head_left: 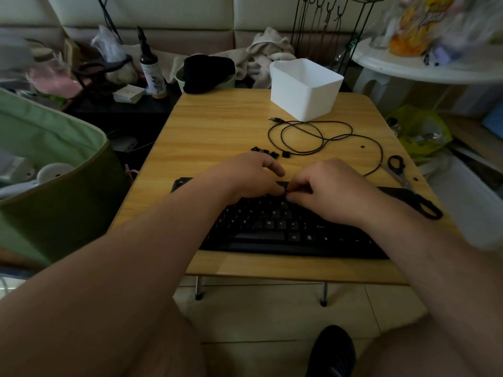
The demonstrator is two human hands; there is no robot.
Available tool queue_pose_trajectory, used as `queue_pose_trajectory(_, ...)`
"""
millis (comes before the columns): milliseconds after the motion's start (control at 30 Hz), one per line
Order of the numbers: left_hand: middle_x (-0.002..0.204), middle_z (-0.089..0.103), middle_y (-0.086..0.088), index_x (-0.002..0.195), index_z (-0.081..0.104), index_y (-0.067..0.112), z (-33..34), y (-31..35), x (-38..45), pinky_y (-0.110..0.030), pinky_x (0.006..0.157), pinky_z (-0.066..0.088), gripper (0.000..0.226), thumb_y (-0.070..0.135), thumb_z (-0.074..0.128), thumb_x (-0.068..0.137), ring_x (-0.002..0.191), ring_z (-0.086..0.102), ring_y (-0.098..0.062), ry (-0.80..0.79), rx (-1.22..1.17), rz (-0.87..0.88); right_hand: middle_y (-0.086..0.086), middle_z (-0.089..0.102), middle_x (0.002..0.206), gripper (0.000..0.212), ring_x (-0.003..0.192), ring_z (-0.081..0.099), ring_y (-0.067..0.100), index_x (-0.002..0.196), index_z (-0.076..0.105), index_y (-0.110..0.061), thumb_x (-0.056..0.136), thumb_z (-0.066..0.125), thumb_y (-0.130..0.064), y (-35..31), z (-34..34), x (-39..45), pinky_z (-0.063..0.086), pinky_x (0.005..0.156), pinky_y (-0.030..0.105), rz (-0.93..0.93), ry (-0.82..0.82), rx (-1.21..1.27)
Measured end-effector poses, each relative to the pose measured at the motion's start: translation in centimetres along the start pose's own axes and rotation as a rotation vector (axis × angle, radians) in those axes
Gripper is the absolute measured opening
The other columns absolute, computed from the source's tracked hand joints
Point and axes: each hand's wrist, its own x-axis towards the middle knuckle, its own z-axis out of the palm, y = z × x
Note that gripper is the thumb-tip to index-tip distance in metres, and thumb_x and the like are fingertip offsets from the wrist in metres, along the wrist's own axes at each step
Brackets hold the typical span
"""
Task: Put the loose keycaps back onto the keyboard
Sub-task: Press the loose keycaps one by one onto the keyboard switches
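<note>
A: We log the keyboard point(275, 227) at the near edge of the wooden table point(217, 126). Both hands meet over its upper rows.

B: We note the right hand point(326, 191), fingers curled, pinching a small dark piece, probably a keycap; too small to confirm. The left hand point(245, 178) rests on the keys, fingertips curled beside that pinch, holding nothing we can see.

A: Loose keycaps point(269, 153) lie just beyond the hands, near the coiled cable point(307, 134). Scissors point(408, 186) lie at right, white bin point(304, 88) behind.

Loose keycaps point(268, 152) lie behind the keyboard point(272, 227), before the tub point(304, 91).
</note>
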Motion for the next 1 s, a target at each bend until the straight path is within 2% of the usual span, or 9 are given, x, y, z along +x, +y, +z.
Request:
queue_pose_trajectory(133, 0.132, 0.064, 0.002, 0.104, 0.067, 0.048, -0.1, 0.0, 0.0, -0.045, 0.104, 0.053, 0.035, 0.028, 0.086, 0.083, 0.117, 0.062, -0.022, -0.009, 0.042, 0.000, -0.014, 0.065, 0.088, 0.006, 0.085, 0.060, 0.006, 0.097, 0.075, -0.032, 0.094, 0.072, -0.037, -0.1, 0.5, -0.1, 0.050, 0.070, 0.029, 0.037, 0.015, 0.077)
queue_pose_trajectory(267, 0.118, 0.069, 0.004, 0.108, 0.069, 0.042, -0.6, 0.1, -0.7, -0.041, 0.102, 0.053, 0.032, 0.024, 0.083, 0.087, 0.109, 0.066, -0.016, -0.061, 0.019, 0.047, -0.015, 0.067, 0.088, 0.002, 0.082, 0.059, -0.002, 0.093, 0.075, -0.033, 0.093, 0.073, -0.033, 0.3, 0.3, -0.1, 0.043, 0.065, 0.020, 0.148, 0.092, 0.248)
queue_pose_trajectory(367, 0.107, 0.069, 0.014, 0.111, 0.074, 0.039, -1.0, 0.3, -1.6, -0.025, 0.086, 0.052, 0.026, 0.026, 0.080, 0.091, 0.099, 0.064, -0.004, -0.020, 0.013, 0.176, -0.003, 0.074, 0.080, 0.005, 0.073, 0.066, 0.008, 0.089, 0.075, -0.025, 0.093, 0.075, -0.022, 1.3, -0.2, 0.1, 0.053, 0.066, 0.028, 0.269, 0.185, 0.606)
queue_pose_trajectory(433, 0.096, 0.068, 0.021, 0.109, 0.077, 0.039, -1.1, 0.8, -2.2, -0.017, 0.078, 0.047, 0.018, 0.030, 0.078, 0.093, 0.097, 0.061, 0.000, 0.067, 0.061, 0.277, 0.001, 0.075, 0.074, 0.011, 0.064, 0.064, 0.009, 0.089, 0.073, -0.020, 0.095, 0.072, -0.011, 1.6, -0.3, 0.2, 0.053, 0.059, 0.026, 0.309, 0.173, 0.870)
queue_pose_trajectory(567, 0.092, 0.074, 0.013, 0.100, 0.080, 0.036, -0.7, 1.2, -2.3, -0.029, 0.087, 0.056, 0.011, 0.038, 0.079, 0.090, 0.095, 0.066, -0.005, 0.124, 0.057, 0.359, 0.004, 0.072, 0.073, 0.012, 0.062, 0.062, 0.009, 0.096, 0.069, -0.013, 0.098, 0.065, -0.002, 1.6, -0.2, 0.2, 0.049, 0.057, 0.021, 0.360, 0.051, 1.159)
queue_pose_trajectory(633, 0.091, 0.075, 0.013, 0.099, 0.080, 0.036, -0.7, 1.1, -2.2, -0.029, 0.085, 0.057, 0.012, 0.039, 0.081, 0.087, 0.092, 0.066, -0.005, 0.123, 0.062, 0.369, 0.005, 0.073, 0.075, 0.013, 0.063, 0.062, 0.010, 0.097, 0.070, -0.013, 0.098, 0.064, -0.002, 1.7, -0.3, 0.1, 0.049, 0.058, 0.022, 0.370, 0.026, 1.171)
queue_pose_trajectory(767, 0.088, 0.075, 0.013, 0.094, 0.081, 0.034, -0.9, 0.8, -2.2, -0.023, 0.076, 0.054, 0.008, 0.037, 0.082, 0.087, 0.087, 0.066, -0.005, 0.118, 0.055, 0.374, 0.003, 0.076, 0.077, 0.008, 0.062, 0.060, 0.007, 0.096, 0.073, -0.015, 0.096, 0.070, -0.008, 1.6, -0.4, -0.2, 0.047, 0.056, 0.021, 0.348, 0.068, 0.997)
queue_pose_trajectory(900, 0.085, 0.073, 0.016, 0.089, 0.079, 0.036, -0.8, 0.6, -2.0, -0.024, 0.075, 0.053, 0.007, 0.041, 0.082, 0.084, 0.088, 0.064, -0.005, 0.155, 0.077, 0.405, -0.005, 0.069, 0.061, 0.006, 0.053, 0.055, 0.003, 0.094, 0.074, -0.013, 0.094, 0.072, -0.008, 1.5, -0.1, -0.1, 0.045, 0.050, 0.017, 0.300, 0.151, 0.919)
queue_pose_trajectory(1000, 0.082, 0.071, 0.022, 0.090, 0.078, 0.038, -0.8, 0.4, -1.9, -0.022, 0.078, 0.050, 0.008, 0.041, 0.082, 0.083, 0.089, 0.061, 0.000, 0.191, 0.129, 0.450, -0.011, 0.069, 0.060, 0.009, 0.054, 0.059, -0.004, 0.091, 0.075, -0.015, 0.092, 0.075, -0.007, 1.5, -0.1, -0.2, 0.046, 0.054, 0.011, 0.243, 0.166, 0.884)
